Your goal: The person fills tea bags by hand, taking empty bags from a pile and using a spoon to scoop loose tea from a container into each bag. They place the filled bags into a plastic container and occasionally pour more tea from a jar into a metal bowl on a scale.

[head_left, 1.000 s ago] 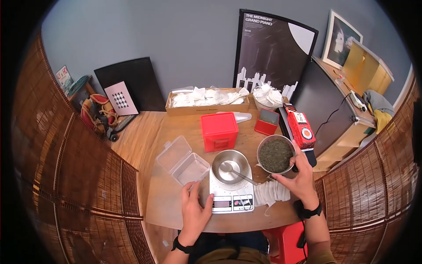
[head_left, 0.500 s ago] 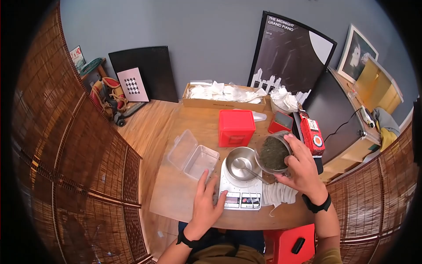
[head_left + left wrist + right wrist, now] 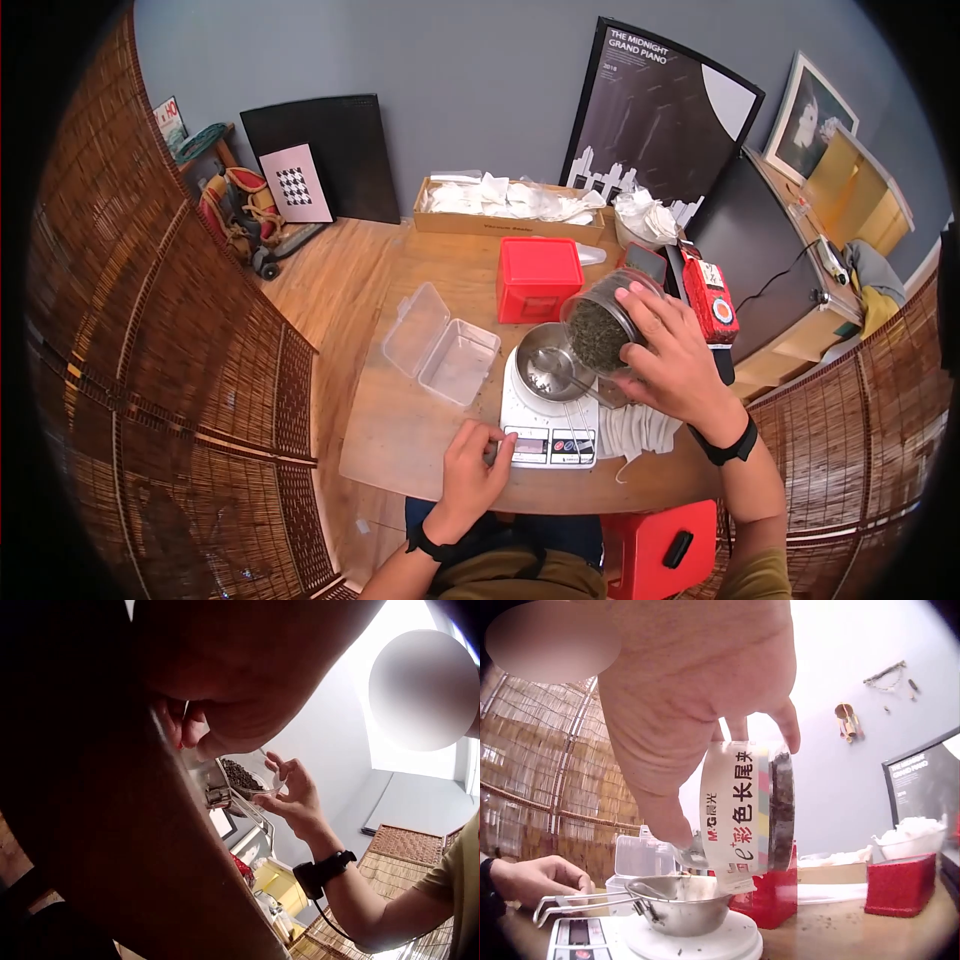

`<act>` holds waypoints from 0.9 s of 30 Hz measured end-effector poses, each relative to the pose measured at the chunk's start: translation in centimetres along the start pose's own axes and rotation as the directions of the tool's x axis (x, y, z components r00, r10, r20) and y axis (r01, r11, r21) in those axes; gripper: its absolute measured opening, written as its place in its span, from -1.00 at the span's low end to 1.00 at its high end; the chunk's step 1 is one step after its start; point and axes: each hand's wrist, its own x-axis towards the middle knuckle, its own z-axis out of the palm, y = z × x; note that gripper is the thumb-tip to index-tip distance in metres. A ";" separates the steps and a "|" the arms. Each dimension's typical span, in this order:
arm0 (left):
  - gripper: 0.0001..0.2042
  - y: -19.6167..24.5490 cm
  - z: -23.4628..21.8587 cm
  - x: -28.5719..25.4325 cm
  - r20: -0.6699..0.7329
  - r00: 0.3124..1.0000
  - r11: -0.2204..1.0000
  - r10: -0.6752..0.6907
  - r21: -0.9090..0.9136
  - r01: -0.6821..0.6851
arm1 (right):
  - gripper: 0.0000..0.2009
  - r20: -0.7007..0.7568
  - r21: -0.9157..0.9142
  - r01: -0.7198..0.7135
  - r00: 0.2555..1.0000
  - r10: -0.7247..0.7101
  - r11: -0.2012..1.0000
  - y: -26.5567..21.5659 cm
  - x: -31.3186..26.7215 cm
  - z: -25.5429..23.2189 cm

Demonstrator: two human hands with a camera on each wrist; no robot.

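Note:
The clear labelled jar of dark loose leaves (image 3: 598,335) is tilted over the metal bowl (image 3: 548,385), gripped by my right hand (image 3: 675,360) around its side. In the right wrist view the jar (image 3: 739,806) lies nearly sideways above the bowl (image 3: 686,907). Some dark bits lie in the bowl, which holds a spoon and stands on the white scale (image 3: 520,420). My left hand (image 3: 474,475) is beside the scale's front left corner, fingers loosely curled and thumb at the scale's edge; it holds nothing that shows.
An open clear plastic box (image 3: 460,362) is left of the scale. Behind stand a red container (image 3: 540,280) and a carton of white pouches (image 3: 510,222). More white pouches (image 3: 645,430) lie right of the scale, with a red packet (image 3: 708,300) behind them.
My right hand has lifted the jar, moved it left and tipped it over the bowl, where dark bits now show. My left hand's fingers have gone from spread to curled.

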 end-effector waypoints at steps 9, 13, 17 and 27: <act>-0.85 -0.8 0.0 -0.2 0.013 1.000 1.000 -0.016 0.007 0.016 | -0.56 0.055 -0.042 0.024 0.998 -0.021 0.999 -0.4 0.7 0.5; -0.85 -0.7 -0.1 -0.2 0.024 1.000 1.000 -0.015 0.008 0.015 | -0.56 0.060 -0.052 0.025 0.998 -0.022 0.998 -0.5 0.8 0.5; -0.86 -0.7 0.0 -0.2 0.028 1.000 1.000 -0.003 0.014 0.003 | -0.58 0.047 -0.054 0.025 0.999 -0.023 0.998 -0.6 0.8 0.4; -0.87 -0.9 0.1 -0.3 0.033 0.999 1.000 -0.008 0.026 0.007 | -0.82 0.009 -0.108 0.036 0.999 -0.035 0.994 -0.6 0.8 0.7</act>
